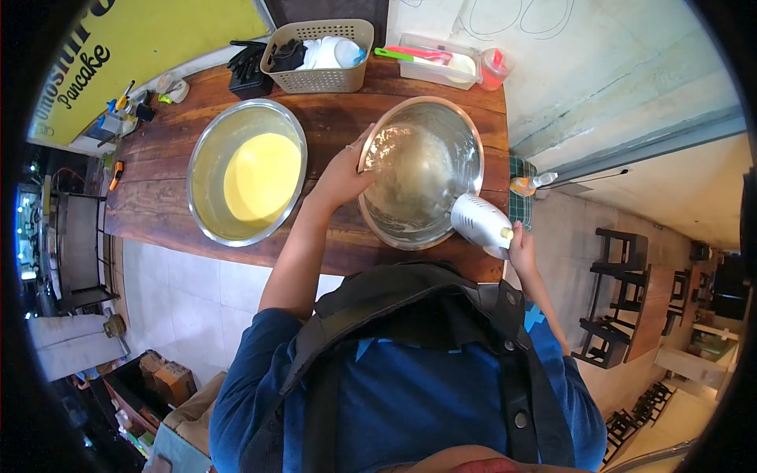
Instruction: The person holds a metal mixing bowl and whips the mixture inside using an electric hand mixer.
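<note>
1. The person's left hand (pixel 347 173) has hold of the left rim of a steel mixing bowl (pixel 465 146), fingers closed on the edge, though partly out of sight.
2. At the other side, the right hand (pixel 522 249) has its fingers bent round the back end of a white hand mixer (pixel 478 221); how tightly, I can't tell.
3. The mixer slants over the bowl's lower right rim, front end inward, above a pale, frothy-looking liquid (pixel 418 169).
4. The bowl stands near the right end of the wooden tabletop (pixel 150 193).
5. Just left of the forearm, a second steel bowl (pixel 206 169) holds smooth yellow batter (pixel 264 177).
6. Behind them sit a beige basket (pixel 322 80) and a clear tub (pixel 430 71).
</note>
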### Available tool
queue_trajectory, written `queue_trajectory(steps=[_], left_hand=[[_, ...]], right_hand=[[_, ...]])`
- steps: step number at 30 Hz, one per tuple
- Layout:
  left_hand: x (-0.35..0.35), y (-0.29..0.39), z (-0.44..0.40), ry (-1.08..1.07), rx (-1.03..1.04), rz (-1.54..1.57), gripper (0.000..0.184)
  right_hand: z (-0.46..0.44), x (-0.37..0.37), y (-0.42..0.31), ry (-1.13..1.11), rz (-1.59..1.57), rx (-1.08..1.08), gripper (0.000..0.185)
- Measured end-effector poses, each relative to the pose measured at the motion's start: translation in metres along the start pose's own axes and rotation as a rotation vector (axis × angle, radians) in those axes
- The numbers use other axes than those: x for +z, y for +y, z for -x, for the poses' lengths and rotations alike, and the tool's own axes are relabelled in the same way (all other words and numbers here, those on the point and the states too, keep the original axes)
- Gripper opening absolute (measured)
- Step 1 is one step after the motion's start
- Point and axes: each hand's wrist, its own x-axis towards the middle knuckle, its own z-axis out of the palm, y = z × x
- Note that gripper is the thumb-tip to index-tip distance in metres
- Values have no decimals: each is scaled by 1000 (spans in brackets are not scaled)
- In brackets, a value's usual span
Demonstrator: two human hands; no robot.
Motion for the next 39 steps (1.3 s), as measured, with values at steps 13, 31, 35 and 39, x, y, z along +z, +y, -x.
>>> queue_trajectory(steps=[13,31,35,39], left_hand=[[1,-2,-2,8,20,-15,69],[0,-7,1,7,-13,38,69],[0,-18,3,0,-31,66,68],[-1,-14,5,3,-30,76,68]], right_hand=[[-32,-14,-10,108,91,-143,55],[8,6,19,115,-78,49,55],[11,11,27,166,-154,76,55],[-2,11,32,247,-145,-65,56]])
